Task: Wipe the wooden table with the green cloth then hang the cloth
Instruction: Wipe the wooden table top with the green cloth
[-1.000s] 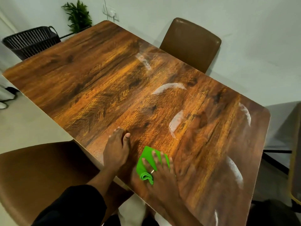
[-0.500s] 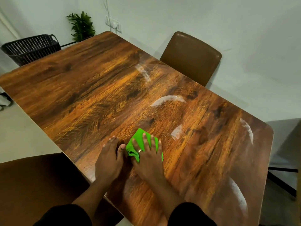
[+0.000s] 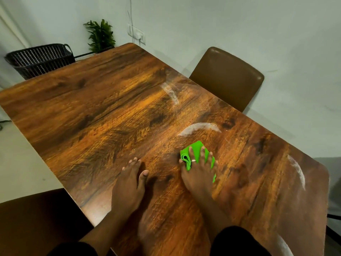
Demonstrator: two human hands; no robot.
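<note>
The wooden table fills most of the view, its top streaked with white curved smears. My right hand lies flat on a folded green cloth and presses it to the tabletop near the middle. Green fabric shows beyond my fingertips and along both sides of the hand; the rest is hidden beneath my palm. My left hand rests flat on the wood to the left of the cloth, fingers together, holding nothing. A white smear lies just beyond the cloth.
A brown padded chair stands at the table's far side, another brown chair at the near left. A black woven basket and a potted plant sit past the far corner. More smears mark the right edge.
My right hand has pushed the green cloth away from me and to the right, wiping out one white smear. My left hand stays flat near the front edge. The view has tilted up.
</note>
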